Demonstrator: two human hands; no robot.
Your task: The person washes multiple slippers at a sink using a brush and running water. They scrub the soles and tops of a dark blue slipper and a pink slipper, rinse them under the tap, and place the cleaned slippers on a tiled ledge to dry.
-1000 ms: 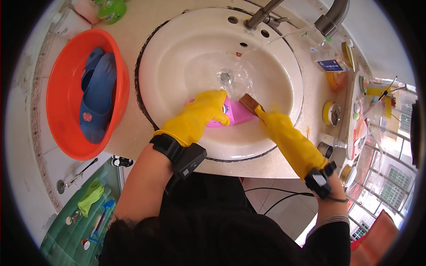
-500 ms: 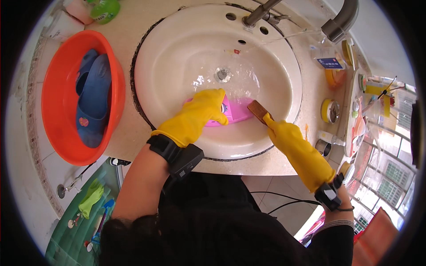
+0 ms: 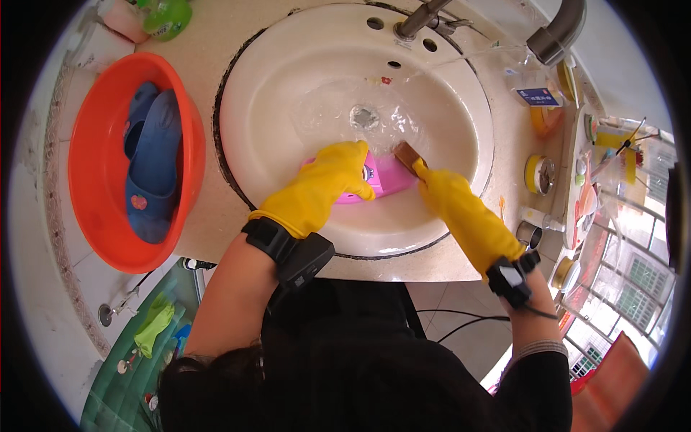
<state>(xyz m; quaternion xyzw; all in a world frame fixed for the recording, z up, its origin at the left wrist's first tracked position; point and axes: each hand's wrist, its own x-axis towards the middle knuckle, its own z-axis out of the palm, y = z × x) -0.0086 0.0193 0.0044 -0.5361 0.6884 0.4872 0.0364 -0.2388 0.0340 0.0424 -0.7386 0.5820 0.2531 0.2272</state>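
A pink slipper (image 3: 394,176) lies in the near part of the white oval sink (image 3: 253,119), its sole end pointing right. My left hand (image 3: 322,180), in a yellow rubber glove, grips the slipper around its strap and covers much of it. In my right hand (image 3: 455,205), also gloved in yellow, is a brown scrubbing brush (image 3: 408,155). The brush head is at the slipper's right end; I cannot tell whether it touches. Rippling water surrounds the drain (image 3: 364,117) just beyond the slipper.
An orange-red basin (image 3: 90,191) with blue slippers (image 3: 153,155) stands left of the sink. A tap (image 3: 558,34) arches at the far right, a thin water stream running from it toward the sink. Jars (image 3: 540,174) and a metal cup (image 3: 529,235) line the right counter.
My right hand has moved the brush left and slightly away from me along the slipper. The left hand keeps its hold on the slipper.
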